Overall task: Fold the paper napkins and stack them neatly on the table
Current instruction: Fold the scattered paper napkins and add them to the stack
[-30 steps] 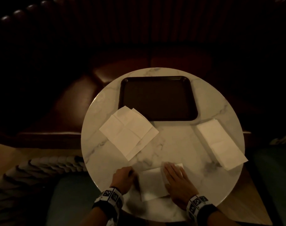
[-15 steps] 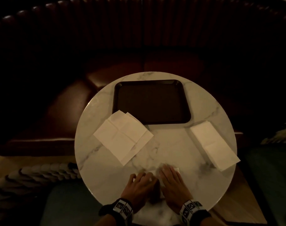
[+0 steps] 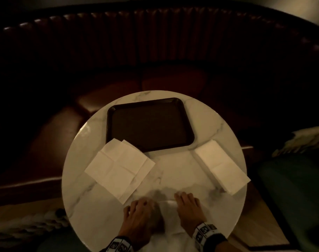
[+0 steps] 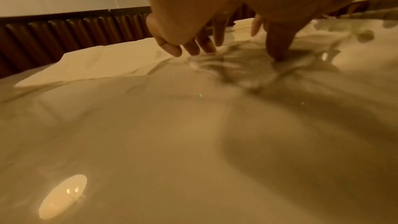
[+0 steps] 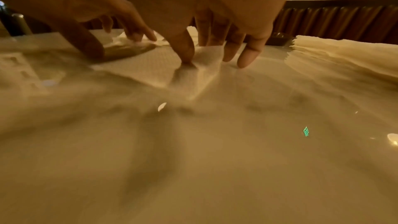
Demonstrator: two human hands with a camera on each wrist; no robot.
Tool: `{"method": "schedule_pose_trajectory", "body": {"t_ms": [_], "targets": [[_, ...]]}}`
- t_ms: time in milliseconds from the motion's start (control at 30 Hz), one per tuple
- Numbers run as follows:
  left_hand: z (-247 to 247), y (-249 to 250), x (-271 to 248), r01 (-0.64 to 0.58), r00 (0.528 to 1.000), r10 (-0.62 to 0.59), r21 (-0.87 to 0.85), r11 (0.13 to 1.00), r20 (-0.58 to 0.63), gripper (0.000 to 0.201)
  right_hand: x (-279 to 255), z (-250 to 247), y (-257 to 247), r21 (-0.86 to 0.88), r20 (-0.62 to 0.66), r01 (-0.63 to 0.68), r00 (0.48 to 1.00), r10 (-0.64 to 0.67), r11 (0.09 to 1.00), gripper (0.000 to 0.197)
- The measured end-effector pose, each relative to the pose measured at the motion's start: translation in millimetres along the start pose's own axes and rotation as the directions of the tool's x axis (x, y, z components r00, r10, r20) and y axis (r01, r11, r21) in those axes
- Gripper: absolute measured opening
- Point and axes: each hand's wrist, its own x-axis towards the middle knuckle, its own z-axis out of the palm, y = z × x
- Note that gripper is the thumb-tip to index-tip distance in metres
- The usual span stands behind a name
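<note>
While the napkin (image 3: 168,213) lay flat at the near edge of the worktop (image 3: 173,168), you had both hands down on it, which I judge to be the creasing step of one fold rather than its finish. Your left hand (image 3: 139,218) covered its left part; the fingers (image 4: 193,47) reached down, a little spread, with the tips on the paper and nothing pinched. Your right hand (image 3: 188,209) pressed its right part, fingers (image 5: 187,47) straight and slightly parted, the thumb planted on the embossed sheet and a corner of paper rising beside it. How many folds that napkin already carried I could not tell, since your hands hid most of it.

Toward the left edge lay the unfolded napkins (image 3: 119,167), opened out and overlapping loosely, one corner lying over the rim of the brown tray (image 3: 149,124) at the far edge. These looked to be what was left; I could not count them.

Toward the right edge sat the folded stack (image 3: 221,167), narrow, its edges fairly even, well apart from your hands. That seemed the finished part.

So you were somewhere in the middle, by my reading: this napkin wanted pressing flat and carrying over to the stack, then each loose sheet its turn.
</note>
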Motion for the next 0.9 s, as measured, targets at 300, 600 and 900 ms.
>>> {"method": "schedule_pose_trajectory", "body": {"t_ms": [300,600,900], "targets": [[-41,-2,46,0.076,0.978,-0.054,-0.105,0.992,0.2,0.019,-1,-24,20,0.286,0.071,-0.016,0.997,-0.004,0.958,0.013],[-137,98,179,-0.275,0.954,0.301,-0.446,0.852,-0.014,0.01,-23,-74,108,0.718,-0.135,-0.206,0.896,0.423,0.665,0.009],[-119,213,310,-0.256,0.963,0.271,-0.28,0.925,0.013,0.024,10,-112,182,0.802,0.006,-0.449,0.665,0.747,0.394,0.024]]}}
